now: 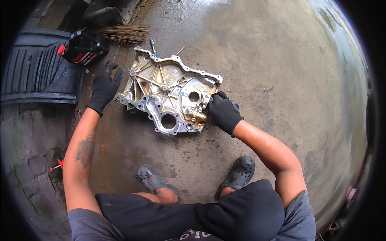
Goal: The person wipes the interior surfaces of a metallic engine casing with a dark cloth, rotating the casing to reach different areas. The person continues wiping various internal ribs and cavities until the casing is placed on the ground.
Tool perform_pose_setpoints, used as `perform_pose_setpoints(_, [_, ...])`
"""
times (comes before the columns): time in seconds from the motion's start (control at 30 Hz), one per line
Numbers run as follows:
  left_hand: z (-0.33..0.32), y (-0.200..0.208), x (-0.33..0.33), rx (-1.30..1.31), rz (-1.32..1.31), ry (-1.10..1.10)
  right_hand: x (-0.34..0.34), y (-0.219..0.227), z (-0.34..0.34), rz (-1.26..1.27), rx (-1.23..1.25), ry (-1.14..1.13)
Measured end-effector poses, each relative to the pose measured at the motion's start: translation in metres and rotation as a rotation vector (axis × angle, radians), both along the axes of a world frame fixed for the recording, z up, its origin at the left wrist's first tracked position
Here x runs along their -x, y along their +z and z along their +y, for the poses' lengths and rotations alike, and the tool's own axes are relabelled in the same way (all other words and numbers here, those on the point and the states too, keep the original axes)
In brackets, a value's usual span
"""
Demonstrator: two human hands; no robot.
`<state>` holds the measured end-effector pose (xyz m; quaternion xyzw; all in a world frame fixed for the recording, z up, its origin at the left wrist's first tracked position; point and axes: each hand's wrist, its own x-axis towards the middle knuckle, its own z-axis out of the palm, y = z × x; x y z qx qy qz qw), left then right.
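Observation:
A silver metal engine timing cover point(161, 90), ribbed and with two large round holes, lies on the floor in front of me. Brownish oily film coats parts of its inner face. My left hand point(105, 86), in a black glove, hovers beside the cover's left end, its fingers apart and holding nothing. At the cover's right edge is my right hand point(224, 112), also gloved in black, with fingers curled in. Something dark bunches by those fingers; whether it is cloth or glove I cannot tell.
Beyond my left hand, a black oil jug point(86, 50) with a red cap lies on a black ribbed mat point(40, 68). A stick broom point(124, 34) is behind it. A teal-handled tool point(152, 46) and a thin brownish stick point(180, 51) poke out past the cover's far edge.

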<state>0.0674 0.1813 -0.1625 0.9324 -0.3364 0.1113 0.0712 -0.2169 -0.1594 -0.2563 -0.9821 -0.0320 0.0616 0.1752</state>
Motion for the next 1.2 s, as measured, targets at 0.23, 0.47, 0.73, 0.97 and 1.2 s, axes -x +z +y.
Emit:
perform_pose_setpoints(0.23, [0.061,-0.039,0.001,-0.136,0.355,0.341,-0.018,0.026,-0.012,0.472,0.103,0.349])
perform_pose_setpoints(0.47, [0.022,-0.061,-0.006,-0.091,0.384,0.322,-0.058,0.033,-0.043,0.534,0.363,0.498])
perform_pose_setpoints(0.73, [-0.002,-0.053,0.026,-0.128,0.351,0.179,-0.030,0.035,-0.008,0.568,0.264,0.423])
perform_pose_setpoints(0.97, [0.016,-0.054,0.037,-0.149,0.382,0.211,-0.029,0.033,-0.017,0.360,0.393,0.331])
perform_pose_setpoints(1.2, [0.033,-0.047,0.025,-0.104,0.327,0.244,-0.021,0.040,-0.006,0.457,0.235,0.292])
